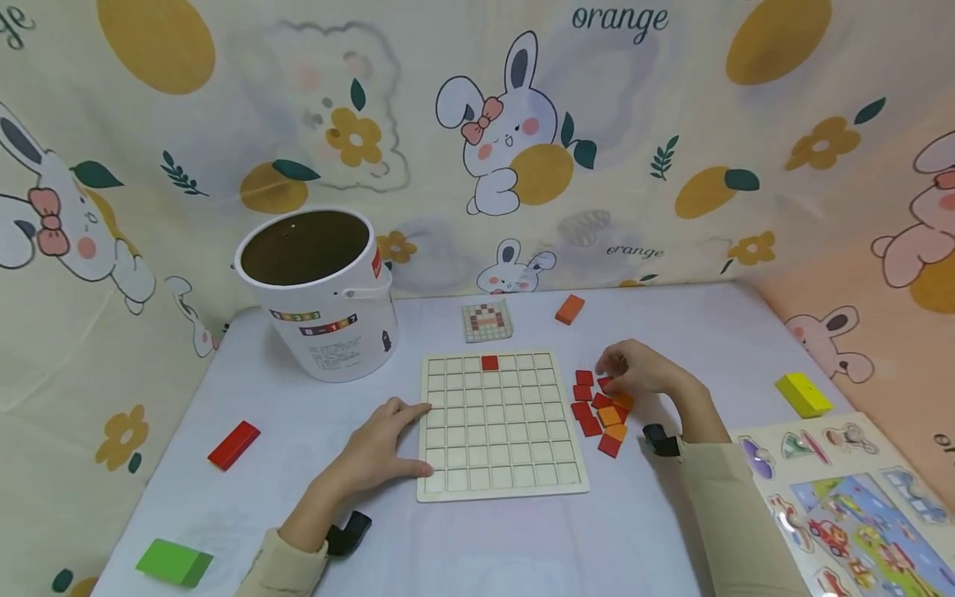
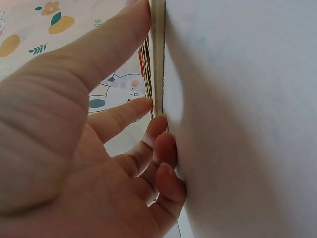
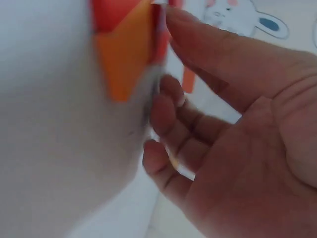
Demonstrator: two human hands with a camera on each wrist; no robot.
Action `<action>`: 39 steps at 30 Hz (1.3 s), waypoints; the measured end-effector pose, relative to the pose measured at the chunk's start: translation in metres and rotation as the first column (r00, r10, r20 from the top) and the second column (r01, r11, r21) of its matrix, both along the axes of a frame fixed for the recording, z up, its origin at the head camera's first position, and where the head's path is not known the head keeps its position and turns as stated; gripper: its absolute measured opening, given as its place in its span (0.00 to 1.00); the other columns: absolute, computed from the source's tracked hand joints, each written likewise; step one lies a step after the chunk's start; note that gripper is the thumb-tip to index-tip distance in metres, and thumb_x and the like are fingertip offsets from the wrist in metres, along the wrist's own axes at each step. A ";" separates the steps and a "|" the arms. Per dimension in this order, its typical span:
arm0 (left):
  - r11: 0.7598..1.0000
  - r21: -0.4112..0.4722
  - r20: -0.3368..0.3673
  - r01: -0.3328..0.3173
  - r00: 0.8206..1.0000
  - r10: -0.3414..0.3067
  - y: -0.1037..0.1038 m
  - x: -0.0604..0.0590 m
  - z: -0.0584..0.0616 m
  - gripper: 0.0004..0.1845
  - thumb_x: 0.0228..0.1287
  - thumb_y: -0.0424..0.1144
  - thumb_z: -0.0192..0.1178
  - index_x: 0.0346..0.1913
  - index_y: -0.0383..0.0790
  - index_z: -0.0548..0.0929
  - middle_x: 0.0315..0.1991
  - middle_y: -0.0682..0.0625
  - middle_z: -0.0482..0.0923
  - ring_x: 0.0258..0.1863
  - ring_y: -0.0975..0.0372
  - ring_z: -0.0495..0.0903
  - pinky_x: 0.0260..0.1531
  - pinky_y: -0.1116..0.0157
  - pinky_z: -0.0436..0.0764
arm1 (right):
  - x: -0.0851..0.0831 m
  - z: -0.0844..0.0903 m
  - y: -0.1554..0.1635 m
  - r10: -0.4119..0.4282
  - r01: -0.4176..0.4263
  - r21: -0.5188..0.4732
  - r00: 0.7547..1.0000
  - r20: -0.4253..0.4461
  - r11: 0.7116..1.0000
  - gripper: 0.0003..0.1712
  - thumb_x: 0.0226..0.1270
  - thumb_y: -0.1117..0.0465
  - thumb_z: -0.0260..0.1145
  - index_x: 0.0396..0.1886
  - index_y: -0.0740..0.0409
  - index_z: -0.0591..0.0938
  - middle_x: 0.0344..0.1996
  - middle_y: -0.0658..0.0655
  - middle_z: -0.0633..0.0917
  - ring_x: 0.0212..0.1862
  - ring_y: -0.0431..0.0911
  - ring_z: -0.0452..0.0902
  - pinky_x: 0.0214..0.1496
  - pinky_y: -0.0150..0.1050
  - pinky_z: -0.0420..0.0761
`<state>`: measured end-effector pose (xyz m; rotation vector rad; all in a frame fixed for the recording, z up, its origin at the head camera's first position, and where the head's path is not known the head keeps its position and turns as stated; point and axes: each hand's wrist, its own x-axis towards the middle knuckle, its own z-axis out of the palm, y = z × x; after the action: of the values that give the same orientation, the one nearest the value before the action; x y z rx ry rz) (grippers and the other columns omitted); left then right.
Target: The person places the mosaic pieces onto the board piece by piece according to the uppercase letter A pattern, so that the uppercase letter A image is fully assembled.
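A pale wooden grid board (image 1: 496,431) lies mid-table with one red tile (image 1: 489,362) in its top row. My left hand (image 1: 414,438) rests against the board's left edge. In the left wrist view the thumb and straight forefinger of that hand (image 2: 143,59) touch the board's edge (image 2: 157,59), and the other fingers curl loosely on the table. My right hand (image 1: 608,365) arches over a loose pile of red and orange tiles (image 1: 600,410) right of the board. Up close, its thumb tip (image 3: 171,17) touches a red tile (image 3: 109,12) beside an orange tile (image 3: 124,59). No tile is lifted.
A white bucket (image 1: 317,290) stands at back left. A small pattern card (image 1: 487,321) and an orange block (image 1: 569,308) lie behind the board. A red block (image 1: 234,444) and a green block (image 1: 174,561) lie left, a yellow block (image 1: 802,394) and a picture puzzle board (image 1: 843,497) right.
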<state>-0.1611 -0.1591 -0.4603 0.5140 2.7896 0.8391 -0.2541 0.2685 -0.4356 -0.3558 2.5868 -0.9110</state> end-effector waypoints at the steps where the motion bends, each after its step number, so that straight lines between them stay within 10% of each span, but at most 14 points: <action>1: 1.000 0.000 0.001 -0.003 1.000 0.003 0.000 0.000 0.000 0.50 0.41 0.55 0.81 0.70 0.45 0.73 0.43 0.55 0.68 0.39 0.62 0.65 0.38 0.64 0.69 | 0.001 0.000 0.000 -0.003 0.003 0.013 1.000 0.001 1.000 0.12 0.59 0.66 0.73 0.42 0.63 0.83 0.34 0.56 0.79 0.41 0.51 0.72 0.44 0.42 0.76; 10: 1.000 -0.002 0.000 -0.002 1.000 0.002 -0.001 0.000 0.000 0.49 0.41 0.55 0.80 0.70 0.45 0.73 0.43 0.55 0.68 0.39 0.62 0.65 0.37 0.64 0.68 | -0.004 0.000 -0.013 -0.021 0.014 -0.108 0.998 -0.064 0.994 0.07 0.62 0.68 0.71 0.36 0.63 0.80 0.31 0.56 0.80 0.36 0.50 0.76 0.39 0.38 0.79; 19: 1.000 -0.005 0.001 -0.003 1.000 0.003 -0.001 -0.001 -0.002 0.50 0.41 0.55 0.81 0.70 0.46 0.73 0.43 0.56 0.67 0.39 0.63 0.65 0.37 0.63 0.68 | -0.015 0.005 -0.111 0.141 -0.137 -0.394 0.990 -0.018 0.909 0.09 0.67 0.75 0.61 0.45 0.72 0.82 0.35 0.62 0.80 0.34 0.55 0.81 0.37 0.46 0.82; 39: 1.000 0.002 0.006 0.015 1.000 -0.015 -0.001 -0.001 -0.001 0.50 0.42 0.57 0.79 0.71 0.45 0.72 0.44 0.54 0.68 0.40 0.63 0.65 0.37 0.64 0.69 | -0.024 -0.005 -0.177 0.203 -0.229 -0.287 0.972 -0.119 0.930 0.04 0.62 0.76 0.67 0.35 0.67 0.85 0.27 0.56 0.81 0.30 0.44 0.72 0.36 0.35 0.73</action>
<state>-0.1626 -0.1602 -0.4613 0.5304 2.7760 0.8393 -0.2780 0.0913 -0.4408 -0.7646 2.4207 -1.2294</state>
